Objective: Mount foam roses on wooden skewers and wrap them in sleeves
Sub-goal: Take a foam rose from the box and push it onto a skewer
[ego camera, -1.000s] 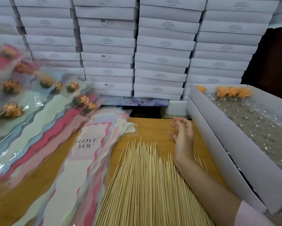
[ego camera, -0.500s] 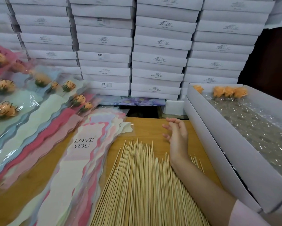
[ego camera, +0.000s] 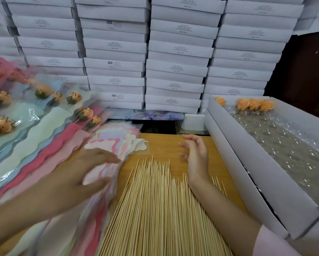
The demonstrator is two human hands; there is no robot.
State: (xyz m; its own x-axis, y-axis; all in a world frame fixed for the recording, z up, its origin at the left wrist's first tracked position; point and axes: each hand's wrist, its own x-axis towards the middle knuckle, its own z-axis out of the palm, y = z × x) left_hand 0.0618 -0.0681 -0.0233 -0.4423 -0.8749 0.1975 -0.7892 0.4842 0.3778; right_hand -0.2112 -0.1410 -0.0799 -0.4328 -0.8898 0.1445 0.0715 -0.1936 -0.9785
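Note:
A big pile of wooden skewers (ego camera: 155, 209) lies on the wooden table (ego camera: 164, 145), points facing away from me. Left of it sits a stack of pastel sleeves (ego camera: 114, 139). My left hand (ego camera: 92, 169), blurred by motion, lies over that stack, and part of the top sleeve shows between its thumb and fingers. My right hand (ego camera: 195, 154) hovers over the skewer tips with loosely curled fingers and holds nothing; its forearm crosses the pile. Orange foam roses (ego camera: 254, 105) sit at the far end of the white box (ego camera: 247, 172) on the right.
Finished roses in sleeves (ego camera: 44, 91) fan out over the left side. A wall of stacked white cartons (ego camera: 173, 52) closes off the back. Clear bubble film lines the long white box. A floral printed sheet (ego camera: 147, 115) lies under the cartons.
My left hand has come into view from the lower left and landed on the sleeve stack. My right hand has drifted slightly left above the skewer tips.

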